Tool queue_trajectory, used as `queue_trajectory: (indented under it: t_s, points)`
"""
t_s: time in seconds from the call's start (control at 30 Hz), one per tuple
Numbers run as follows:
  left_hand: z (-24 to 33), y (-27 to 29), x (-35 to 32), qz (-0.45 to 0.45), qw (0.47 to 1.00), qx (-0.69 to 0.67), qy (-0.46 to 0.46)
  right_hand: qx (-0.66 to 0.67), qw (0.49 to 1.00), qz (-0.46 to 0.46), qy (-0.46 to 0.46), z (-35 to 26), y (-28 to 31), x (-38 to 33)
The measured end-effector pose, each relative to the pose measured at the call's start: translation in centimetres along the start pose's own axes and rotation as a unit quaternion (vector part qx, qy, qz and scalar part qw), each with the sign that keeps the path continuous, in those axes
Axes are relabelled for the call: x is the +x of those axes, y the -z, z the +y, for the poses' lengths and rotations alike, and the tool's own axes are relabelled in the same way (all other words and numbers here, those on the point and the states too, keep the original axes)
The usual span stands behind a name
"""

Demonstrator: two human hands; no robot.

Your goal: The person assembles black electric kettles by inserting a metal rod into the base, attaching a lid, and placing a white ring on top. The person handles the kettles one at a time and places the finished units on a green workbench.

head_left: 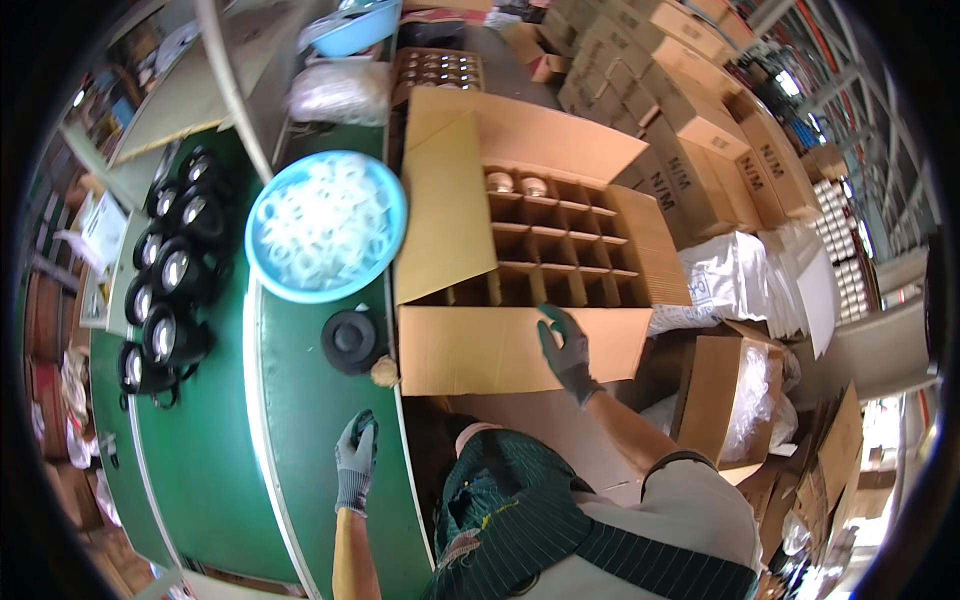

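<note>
My right hand (568,352), in a grey glove with green-coated fingertips, is at the front flap of a large open cardboard box (520,352). Its fingers are stretched out, with the thumb apart. Inside the box, cardboard dividers (545,250) form a grid of cells. Two round, light-topped pieces (534,187) sit in its far-left cells. My left hand (357,455), gloved alike, is over the green work surface (300,400) with its fingers curled in. Whatever they hold, if anything, is hidden. Beyond it lies a round black part (350,342), beside a small tan lump (385,372).
A blue basin (252,245) of translucent white rings stands left of the box. Several black round housings (172,335) line the far-left green surface. Stacked cartons (690,180) and white plastic sacks (730,275) are at right. An open carton (710,400) with clear plastic stands near my right elbow.
</note>
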State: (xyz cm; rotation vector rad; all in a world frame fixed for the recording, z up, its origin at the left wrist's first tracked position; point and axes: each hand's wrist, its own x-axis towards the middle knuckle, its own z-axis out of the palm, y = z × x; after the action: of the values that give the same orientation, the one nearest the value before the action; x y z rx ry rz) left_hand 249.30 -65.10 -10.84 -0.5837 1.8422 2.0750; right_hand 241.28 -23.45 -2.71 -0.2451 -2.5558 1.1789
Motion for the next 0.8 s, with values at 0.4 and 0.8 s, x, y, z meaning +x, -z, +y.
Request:
queue_trajectory:
  t_s: [0.4, 0.8]
  points:
    - [3.9, -8.2, 1.5, 0.061, 0.997, 0.03, 0.024, -0.174, 0.985, 0.006, 0.006, 19.3, -3.6, 34.1]
    - [17.9, -11.7, 16.5, 0.32, 0.878, 0.331, -0.132, -0.537, 0.745, -0.395, 0.004, 23.0, -11.8, 49.4]
